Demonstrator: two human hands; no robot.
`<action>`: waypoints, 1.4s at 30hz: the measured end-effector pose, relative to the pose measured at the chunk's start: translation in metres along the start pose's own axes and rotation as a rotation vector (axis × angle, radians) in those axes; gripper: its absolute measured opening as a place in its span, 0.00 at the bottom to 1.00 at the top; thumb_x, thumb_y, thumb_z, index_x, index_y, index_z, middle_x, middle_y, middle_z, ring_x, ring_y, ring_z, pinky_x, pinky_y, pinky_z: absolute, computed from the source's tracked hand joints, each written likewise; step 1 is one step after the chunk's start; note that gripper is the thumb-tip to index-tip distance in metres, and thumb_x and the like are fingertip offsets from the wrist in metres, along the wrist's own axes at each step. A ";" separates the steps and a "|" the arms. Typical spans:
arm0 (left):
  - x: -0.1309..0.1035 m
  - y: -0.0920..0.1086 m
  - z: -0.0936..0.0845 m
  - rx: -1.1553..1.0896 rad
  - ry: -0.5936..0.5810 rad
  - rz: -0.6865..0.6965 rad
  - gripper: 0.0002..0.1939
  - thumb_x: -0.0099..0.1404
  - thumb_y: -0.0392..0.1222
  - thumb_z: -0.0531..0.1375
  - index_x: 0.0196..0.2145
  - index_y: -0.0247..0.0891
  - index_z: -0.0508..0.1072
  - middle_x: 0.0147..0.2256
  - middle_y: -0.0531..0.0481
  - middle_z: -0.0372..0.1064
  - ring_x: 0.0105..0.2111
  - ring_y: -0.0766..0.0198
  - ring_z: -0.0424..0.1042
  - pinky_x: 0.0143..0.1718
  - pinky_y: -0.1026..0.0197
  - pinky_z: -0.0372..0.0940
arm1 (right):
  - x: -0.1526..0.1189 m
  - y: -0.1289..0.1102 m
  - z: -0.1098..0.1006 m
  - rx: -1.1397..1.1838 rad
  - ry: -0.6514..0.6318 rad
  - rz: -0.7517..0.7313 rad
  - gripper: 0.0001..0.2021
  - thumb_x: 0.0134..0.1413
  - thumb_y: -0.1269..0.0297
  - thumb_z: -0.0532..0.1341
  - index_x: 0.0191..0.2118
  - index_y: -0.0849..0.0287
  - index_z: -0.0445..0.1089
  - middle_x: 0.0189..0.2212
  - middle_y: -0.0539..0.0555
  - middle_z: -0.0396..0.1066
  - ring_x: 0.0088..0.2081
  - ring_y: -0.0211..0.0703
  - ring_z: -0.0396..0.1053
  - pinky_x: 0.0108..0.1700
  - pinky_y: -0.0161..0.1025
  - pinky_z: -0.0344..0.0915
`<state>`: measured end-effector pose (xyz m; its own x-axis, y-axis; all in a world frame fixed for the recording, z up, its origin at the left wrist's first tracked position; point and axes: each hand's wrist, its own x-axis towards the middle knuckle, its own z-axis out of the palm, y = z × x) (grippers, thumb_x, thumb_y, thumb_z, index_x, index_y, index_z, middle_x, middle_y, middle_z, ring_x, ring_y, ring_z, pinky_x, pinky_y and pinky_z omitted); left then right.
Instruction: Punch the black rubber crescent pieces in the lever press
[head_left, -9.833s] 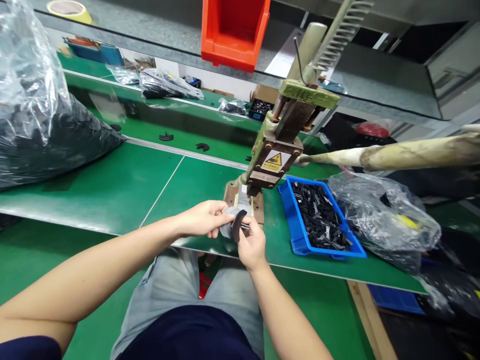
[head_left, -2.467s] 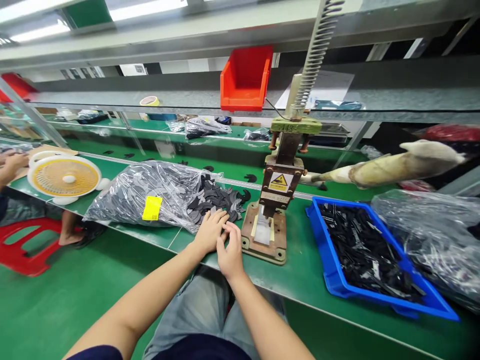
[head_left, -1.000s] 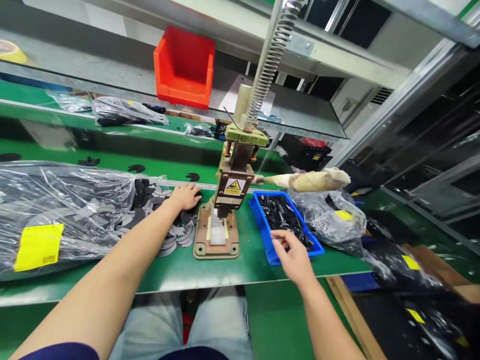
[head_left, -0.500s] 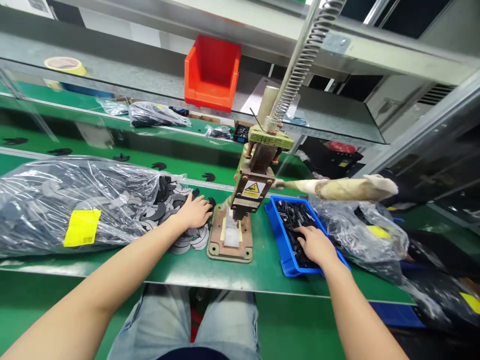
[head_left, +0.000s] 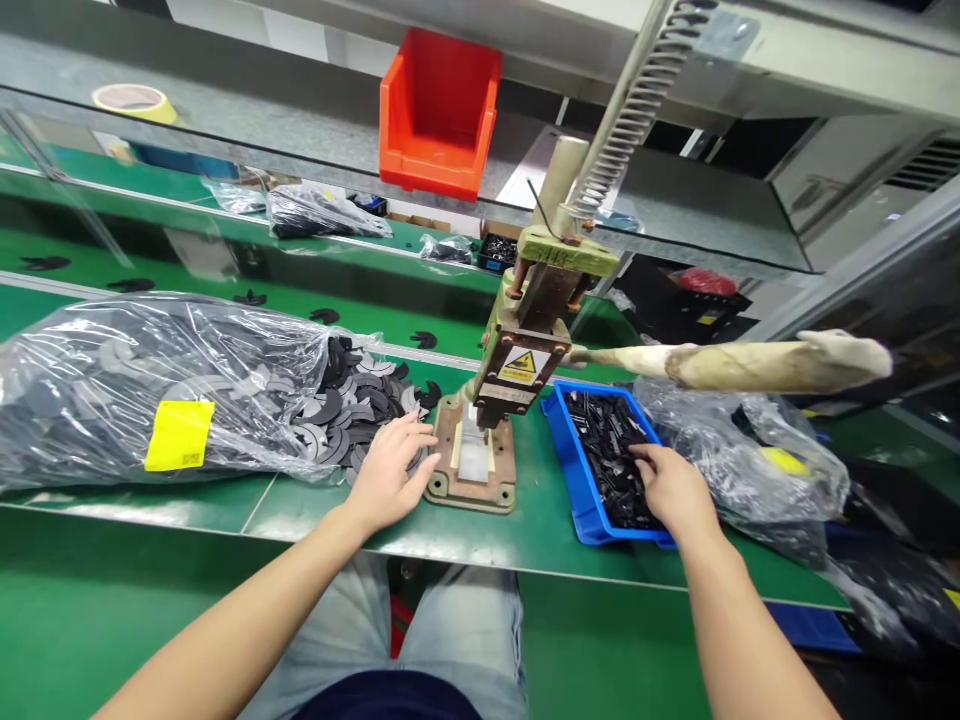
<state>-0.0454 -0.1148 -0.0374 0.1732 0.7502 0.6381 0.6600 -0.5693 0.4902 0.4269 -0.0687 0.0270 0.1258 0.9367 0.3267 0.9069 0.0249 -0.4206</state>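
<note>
My left hand [head_left: 394,472] rests at the near right edge of a loose pile of flat, curved grey and black pieces [head_left: 352,400], beside the press base. Its fingers are outstretched, the thumb is apart, and no held piece shows. My right hand [head_left: 679,487] is over the right side of a blue bin [head_left: 568,470] full of small, narrow black parts [head_left: 604,440]. Its fingers are bent together against them, and whatever is between the fingertips is hidden. Between both hands stands a hand press [head_left: 521,365] with a pale plate [head_left: 474,455] under its ram.
The press's wrapped lever [head_left: 750,365] sticks out to the right above the bin. A large clear bag [head_left: 247,350] of curved pieces lies left; another plastic bag [head_left: 742,470] lies right. A red-orange bin [head_left: 439,165] sits on the shelf. Curved black pieces [head_left: 424,340] lie behind.
My left hand has drawn back toward me off the pile, its thumb now spread. My right hand has shifted to the bin's right side, with the fingers more bent. The view has tilted slightly.
</note>
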 end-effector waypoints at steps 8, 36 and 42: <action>-0.009 0.062 0.005 -0.375 -0.096 0.050 0.21 0.73 0.39 0.63 0.62 0.45 0.70 0.51 0.41 0.75 0.52 0.54 0.76 0.53 0.49 0.74 | -0.087 -0.114 0.038 0.613 -0.052 0.040 0.21 0.58 0.45 0.67 0.49 0.55 0.76 0.41 0.58 0.81 0.35 0.44 0.77 0.43 0.47 0.78; -0.036 0.066 -0.003 -0.446 -0.119 0.003 0.13 0.72 0.37 0.65 0.53 0.44 0.78 0.43 0.46 0.82 0.41 0.60 0.81 0.43 0.57 0.77 | -0.158 -0.186 0.101 0.866 -0.230 -0.209 0.09 0.66 0.63 0.63 0.49 0.48 0.77 0.45 0.53 0.81 0.48 0.45 0.79 0.53 0.46 0.75; -0.027 0.050 -0.004 -0.422 -0.096 0.116 0.14 0.70 0.33 0.66 0.52 0.43 0.77 0.42 0.46 0.80 0.41 0.61 0.79 0.43 0.58 0.76 | -0.149 -0.185 0.094 0.802 -0.271 -0.237 0.10 0.66 0.63 0.62 0.50 0.49 0.77 0.45 0.53 0.81 0.47 0.44 0.78 0.53 0.45 0.75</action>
<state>-0.0199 -0.1648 -0.0279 0.3086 0.6896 0.6552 0.2795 -0.7241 0.6305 0.2021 -0.1804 -0.0234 -0.2219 0.9240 0.3115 0.3280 0.3716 -0.8685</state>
